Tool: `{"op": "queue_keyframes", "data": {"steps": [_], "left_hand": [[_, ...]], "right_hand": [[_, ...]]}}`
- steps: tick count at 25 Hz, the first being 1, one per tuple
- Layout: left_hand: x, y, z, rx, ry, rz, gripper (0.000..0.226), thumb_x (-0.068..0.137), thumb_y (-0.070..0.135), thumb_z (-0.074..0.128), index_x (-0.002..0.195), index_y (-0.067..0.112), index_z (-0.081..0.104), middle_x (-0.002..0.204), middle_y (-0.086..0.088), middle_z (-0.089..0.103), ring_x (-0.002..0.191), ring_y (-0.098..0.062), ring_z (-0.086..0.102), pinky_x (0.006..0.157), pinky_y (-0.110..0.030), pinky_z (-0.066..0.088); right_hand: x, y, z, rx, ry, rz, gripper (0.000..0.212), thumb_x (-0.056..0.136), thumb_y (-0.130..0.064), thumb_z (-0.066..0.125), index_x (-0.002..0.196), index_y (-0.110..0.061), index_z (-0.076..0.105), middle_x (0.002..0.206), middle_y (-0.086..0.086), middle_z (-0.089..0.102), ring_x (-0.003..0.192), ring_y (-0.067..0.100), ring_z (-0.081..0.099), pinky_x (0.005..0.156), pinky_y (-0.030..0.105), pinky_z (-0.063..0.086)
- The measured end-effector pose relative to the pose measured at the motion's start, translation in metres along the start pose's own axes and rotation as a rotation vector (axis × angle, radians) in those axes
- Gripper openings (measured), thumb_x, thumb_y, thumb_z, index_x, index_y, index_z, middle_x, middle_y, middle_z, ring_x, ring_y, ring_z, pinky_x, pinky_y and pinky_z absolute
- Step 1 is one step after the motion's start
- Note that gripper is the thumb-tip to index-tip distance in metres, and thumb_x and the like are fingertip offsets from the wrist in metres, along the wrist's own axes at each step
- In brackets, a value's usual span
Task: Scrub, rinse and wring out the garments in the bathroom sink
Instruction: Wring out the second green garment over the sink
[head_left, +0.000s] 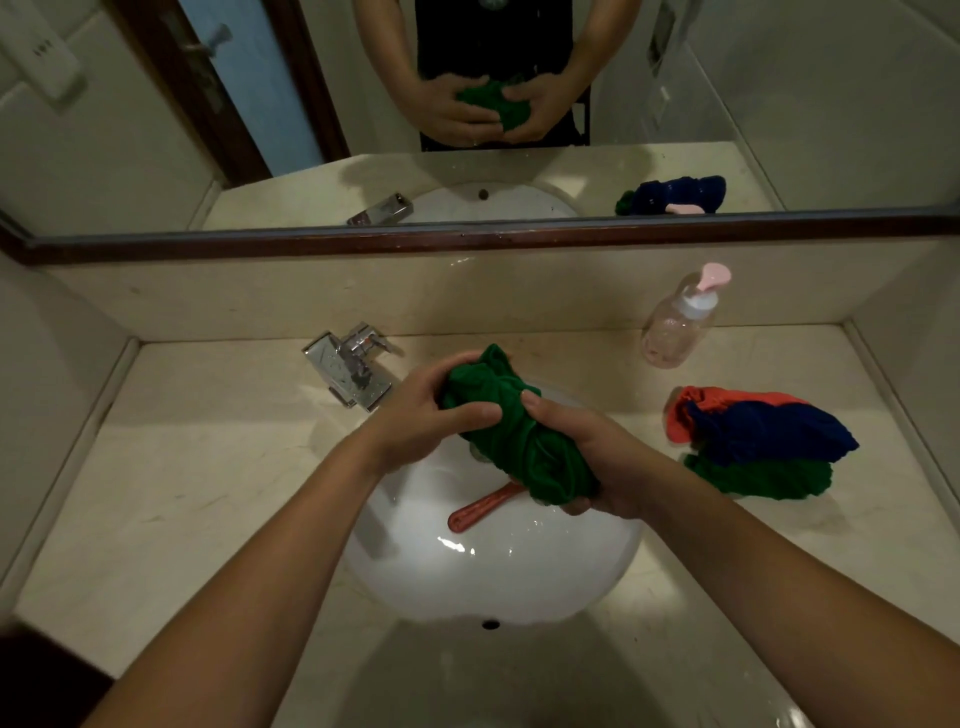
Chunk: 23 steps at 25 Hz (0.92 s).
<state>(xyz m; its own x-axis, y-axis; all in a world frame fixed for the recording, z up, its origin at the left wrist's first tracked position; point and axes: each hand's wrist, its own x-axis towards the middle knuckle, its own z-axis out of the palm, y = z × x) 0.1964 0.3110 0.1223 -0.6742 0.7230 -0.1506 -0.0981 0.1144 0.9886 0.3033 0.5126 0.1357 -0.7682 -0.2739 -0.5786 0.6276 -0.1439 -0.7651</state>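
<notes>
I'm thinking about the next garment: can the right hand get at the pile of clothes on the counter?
Probably yes, once freed. The right hand grips the green garment over the sink, but the pile of clothes lies on the counter to its right with nothing between them.

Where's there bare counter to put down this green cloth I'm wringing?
Widest bare patch: the counter left of the basin, between faucet and left wall. A smaller one lies front right, nearer you than the clothes pile. Crowded: right rear, where soap bottle and pile sit close; a red handle lies in the basin.
</notes>
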Motion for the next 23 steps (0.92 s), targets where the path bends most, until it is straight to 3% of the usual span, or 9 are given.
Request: {"op": "queue_keyframes", "data": {"steps": [2,4,7,9,11,14,18,21,23], "left_hand": [[-0.001,0.000,0.006,-0.061,0.114,0.093,0.046,0.068,0.027,0.083,0.114,0.023,0.075,0.119,-0.011,0.072,0.109,-0.031,0.070,0.089,-0.053,0.058],[0.000,-0.002,0.016,-0.216,0.158,0.144,0.041,0.066,0.020,0.081,0.106,0.011,0.074,0.126,-0.015,0.068,0.113,-0.032,0.067,0.092,-0.053,0.056],[0.007,-0.003,0.026,-0.434,0.148,0.145,0.048,0.065,0.008,0.074,0.109,-0.005,0.058,0.118,-0.023,0.067,0.113,-0.038,0.064,0.096,-0.054,0.054],[0.010,0.002,0.030,-0.507,0.162,0.145,0.051,0.065,0.005,0.071,0.116,0.008,0.065,0.097,-0.015,0.064,0.093,-0.034,0.063,0.092,-0.057,0.053],[0.011,0.006,0.032,-0.497,0.207,0.164,0.039,0.065,0.009,0.073,0.103,0.020,0.075,0.088,-0.007,0.061,0.081,-0.025,0.059,0.077,-0.044,0.056],[0.012,0.007,0.039,-0.454,0.350,0.183,0.013,0.069,0.015,0.078,0.078,0.016,0.068,0.079,-0.006,0.061,0.072,-0.020,0.060,0.065,-0.034,0.054],[0.013,-0.005,0.050,-0.398,0.588,0.096,0.024,0.074,0.030,0.082,0.071,0.017,0.062,0.068,-0.005,0.057,0.066,-0.022,0.057,0.065,-0.035,0.051],[0.017,-0.010,0.059,-0.328,0.699,0.011,0.027,0.077,0.030,0.081,0.062,0.023,0.060,0.062,0.000,0.055,0.063,-0.020,0.054,0.063,-0.036,0.049],[0.023,-0.015,0.061,-0.295,0.754,-0.080,0.031,0.081,0.026,0.080,0.059,0.025,0.059,0.062,0.000,0.055,0.064,-0.021,0.056,0.064,-0.038,0.050]], "right_hand": [[-0.002,-0.003,0.004,0.021,-0.039,0.006,0.062,0.094,-0.062,0.053,0.127,-0.011,0.061,0.090,0.014,0.069,0.059,0.020,0.061,0.036,0.021,0.037],[-0.003,-0.003,0.011,0.053,-0.060,0.017,0.061,0.095,-0.064,0.049,0.126,-0.013,0.059,0.085,0.010,0.071,0.059,0.022,0.066,0.037,0.021,0.036],[-0.001,0.003,0.011,0.140,-0.126,-0.014,0.083,0.078,-0.070,0.071,0.132,-0.010,0.053,0.091,0.011,0.068,0.066,0.022,0.067,0.039,0.021,0.041],[0.002,0.005,0.002,0.156,-0.167,-0.048,0.107,0.056,-0.062,0.092,0.134,-0.002,0.049,0.100,0.017,0.060,0.070,0.020,0.062,0.043,0.022,0.044],[0.003,0.000,0.000,0.103,-0.168,-0.094,0.111,0.050,-0.055,0.098,0.131,0.005,0.050,0.106,0.021,0.052,0.067,0.019,0.055,0.044,0.022,0.042],[0.004,-0.008,0.011,0.010,0.080,-0.132,0.101,0.049,-0.072,0.089,0.112,0.003,0.065,0.090,0.020,0.054,0.056,0.019,0.047,0.040,0.024,0.033],[0.010,-0.001,0.028,-0.294,0.502,-0.198,0.091,0.069,-0.089,0.050,0.087,-0.001,0.069,0.063,0.004,0.057,0.049,0.015,0.054,0.042,0.025,0.039],[0.021,0.010,0.023,-0.574,0.583,-0.346,0.079,0.077,-0.086,0.042,0.066,-0.010,0.060,0.053,-0.004,0.051,0.045,0.012,0.047,0.047,0.028,0.041],[0.028,0.015,0.018,-0.736,0.610,-0.381,0.072,0.087,-0.078,0.043,0.072,-0.012,0.064,0.057,-0.001,0.059,0.050,0.017,0.056,0.051,0.035,0.049]]}}
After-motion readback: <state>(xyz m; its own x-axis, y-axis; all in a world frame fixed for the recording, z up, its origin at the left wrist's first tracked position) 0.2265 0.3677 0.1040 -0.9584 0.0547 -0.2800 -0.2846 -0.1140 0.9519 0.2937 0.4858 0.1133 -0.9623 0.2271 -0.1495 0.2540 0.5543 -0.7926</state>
